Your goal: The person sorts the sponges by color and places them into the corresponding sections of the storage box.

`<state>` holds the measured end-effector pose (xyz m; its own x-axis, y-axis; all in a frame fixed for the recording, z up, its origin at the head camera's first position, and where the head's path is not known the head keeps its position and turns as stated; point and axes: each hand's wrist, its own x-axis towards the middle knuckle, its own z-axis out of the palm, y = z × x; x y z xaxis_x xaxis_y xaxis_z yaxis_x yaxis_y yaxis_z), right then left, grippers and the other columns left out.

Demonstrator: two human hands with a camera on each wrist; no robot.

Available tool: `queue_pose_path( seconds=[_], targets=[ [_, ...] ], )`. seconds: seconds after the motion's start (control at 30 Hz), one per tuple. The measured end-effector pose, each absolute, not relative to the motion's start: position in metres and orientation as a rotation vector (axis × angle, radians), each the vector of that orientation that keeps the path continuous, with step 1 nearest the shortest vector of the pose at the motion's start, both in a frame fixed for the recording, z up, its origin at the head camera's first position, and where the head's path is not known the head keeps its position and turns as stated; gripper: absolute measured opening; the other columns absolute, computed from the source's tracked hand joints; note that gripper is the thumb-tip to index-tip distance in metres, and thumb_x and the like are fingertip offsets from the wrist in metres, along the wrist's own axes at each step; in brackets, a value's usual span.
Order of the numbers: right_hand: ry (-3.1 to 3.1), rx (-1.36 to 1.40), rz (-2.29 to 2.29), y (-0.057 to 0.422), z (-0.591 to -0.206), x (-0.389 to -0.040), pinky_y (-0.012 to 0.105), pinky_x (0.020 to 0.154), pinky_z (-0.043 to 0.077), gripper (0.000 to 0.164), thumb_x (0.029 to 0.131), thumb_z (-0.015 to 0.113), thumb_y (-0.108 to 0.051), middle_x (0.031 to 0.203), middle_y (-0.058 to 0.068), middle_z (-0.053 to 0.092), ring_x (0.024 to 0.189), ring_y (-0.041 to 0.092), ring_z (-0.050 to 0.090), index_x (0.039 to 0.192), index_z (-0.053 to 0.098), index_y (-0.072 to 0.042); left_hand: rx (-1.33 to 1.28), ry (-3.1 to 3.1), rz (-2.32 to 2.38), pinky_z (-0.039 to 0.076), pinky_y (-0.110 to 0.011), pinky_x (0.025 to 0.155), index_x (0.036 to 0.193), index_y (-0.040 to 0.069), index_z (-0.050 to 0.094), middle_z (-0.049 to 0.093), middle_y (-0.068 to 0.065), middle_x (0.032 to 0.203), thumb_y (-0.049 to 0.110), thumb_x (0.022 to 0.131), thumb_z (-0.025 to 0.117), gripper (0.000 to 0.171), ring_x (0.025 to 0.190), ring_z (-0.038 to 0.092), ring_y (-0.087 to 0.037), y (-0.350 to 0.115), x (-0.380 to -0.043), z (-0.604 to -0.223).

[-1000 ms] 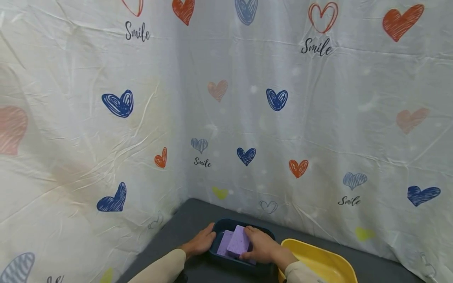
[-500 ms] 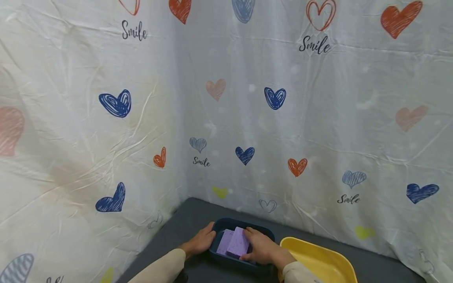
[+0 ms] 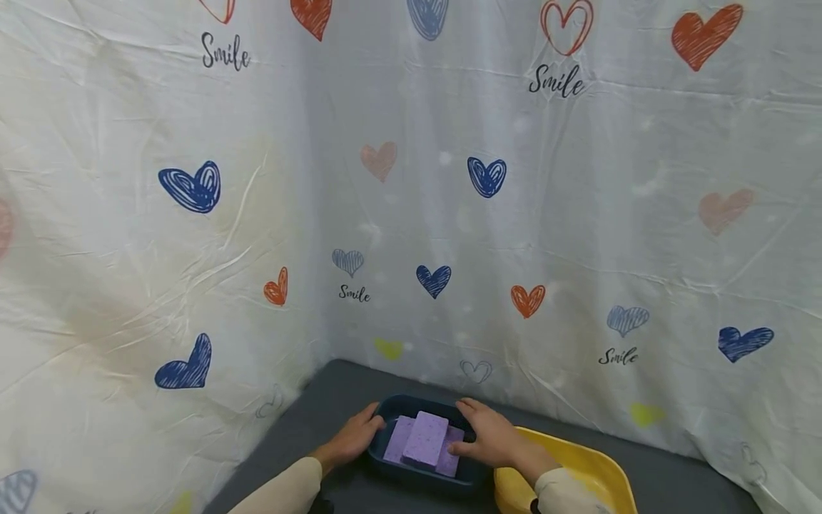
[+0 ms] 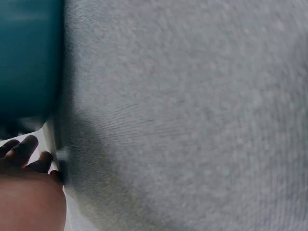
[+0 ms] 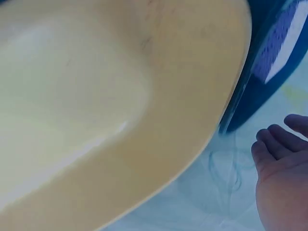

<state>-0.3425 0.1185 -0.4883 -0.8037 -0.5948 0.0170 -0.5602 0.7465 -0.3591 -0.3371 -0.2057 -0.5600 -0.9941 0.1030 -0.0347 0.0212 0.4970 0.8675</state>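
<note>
Tabletop [image 3: 347, 389], right grip [image 3: 493, 437] spread over tray [image 3: 417, 476]

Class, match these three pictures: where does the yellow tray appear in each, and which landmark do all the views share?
Head: the yellow tray sits at the bottom edge, right of centre.
Left wrist: not in this picture.
Right wrist: it fills most of the picture, from the left edge to past the middle.
Shared landmark: the dark blue tray, low near the middle in head, upper left in left wrist, upper right in right wrist.
</note>
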Motion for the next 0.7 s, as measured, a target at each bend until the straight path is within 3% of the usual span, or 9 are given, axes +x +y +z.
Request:
queue_pose_path(
  seconds=[0.3, 0.47, 0.7],
  targets=[
    [2.932, -0.827, -0.656, 0.172, -0.472, -0.350, 0.066, 0.124, 0.040, 0.075, 0.103, 0.075, -0.046, 0.161, 0.022, 0.056, 0.151, 0.044, 0.051, 0.158, 0.054, 0.000, 0.298, 2.795, 1.625, 0.036, -0.066, 0.126, 0.167, 0.001, 0.040, 0.047, -0.022, 0.170, 0.021, 0.114, 0.054, 0.059, 0.156, 0.046, -0.045, -0.211, -0.334, -0.542],
    [2.968, -0.755, -0.749, 0.202, -0.468, -0.349, 0.065, 0.124, 0.039, 0.073, 0.104, 0.073, -0.046, 0.163, 0.019, 0.056, 0.151, 0.043, 0.052, 0.159, 0.053, -0.003, 0.438, 2.905, 1.512, 0.035, -0.067, 0.126, 0.170, 0.007, 0.037, 0.043, -0.019, 0.172, 0.027, 0.112, 0.059, 0.065, 0.158, 0.043, -0.044, -0.216, -0.335, -0.529],
    [3.046, -0.589, -0.760, 0.244, -0.459, -0.336, 0.068, 0.122, 0.039, 0.071, 0.107, 0.069, -0.042, 0.162, 0.026, 0.054, 0.150, 0.048, 0.051, 0.160, 0.051, 0.003, 0.740, 2.980, 1.332, 0.033, -0.069, 0.127, 0.172, 0.009, 0.034, 0.038, -0.018, 0.175, 0.041, 0.108, 0.066, 0.078, 0.160, 0.039, -0.043, -0.209, -0.327, -0.509]
  ],
)
